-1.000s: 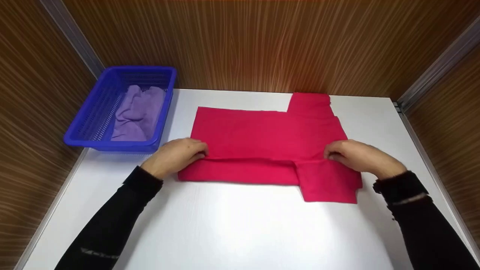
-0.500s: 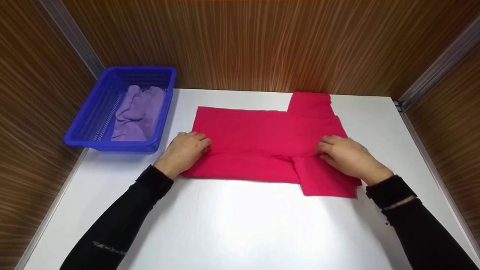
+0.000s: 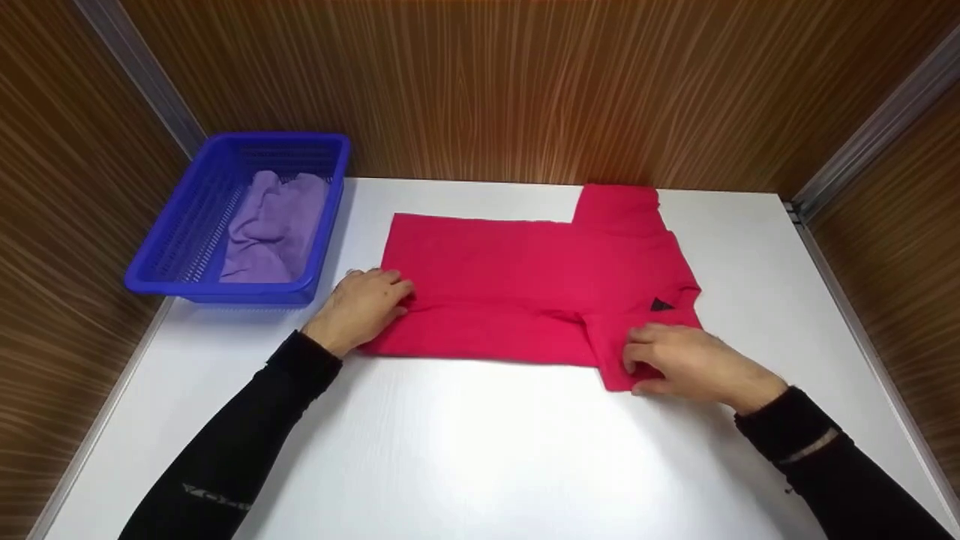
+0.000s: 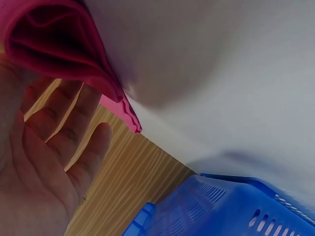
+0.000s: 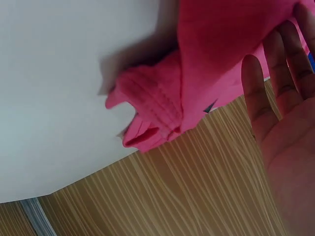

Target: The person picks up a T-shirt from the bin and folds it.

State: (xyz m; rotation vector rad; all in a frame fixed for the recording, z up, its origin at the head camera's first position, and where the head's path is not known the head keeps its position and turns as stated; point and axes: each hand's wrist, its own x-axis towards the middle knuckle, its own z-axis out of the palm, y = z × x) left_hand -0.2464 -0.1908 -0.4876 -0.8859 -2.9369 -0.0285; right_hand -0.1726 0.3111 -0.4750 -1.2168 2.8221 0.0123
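A red T-shirt (image 3: pixel 487 262) lies sideways on the white table, hem to the left and neck to the right. Its near side is folded inward, with the near sleeve pointing toward me. My left hand (image 3: pixel 364 304) rests at the hem end of the fold; in the left wrist view its fingers (image 4: pixel 71 128) are fairly straight beside the rolled cloth layers. Over the near sleeve is my right hand (image 3: pixel 694 367), fingers loosely bent and touching the cloth. The right wrist view has those fingers (image 5: pixel 253 83) extended against the shirt. A black label (image 3: pixel 661 304) shows at the collar.
At the back left stands a blue plastic basket (image 3: pixel 225 289) holding a crumpled purple cloth (image 3: pixel 274 225). Wood-grain panels (image 3: pixel 465 90) border the white table (image 3: pixel 480 450) at the back and both sides.
My right hand has moved from the collar toward me onto the near sleeve, uncovering the collar and label. The folded strip has shifted slightly away from me. My left hand stays at the hem.
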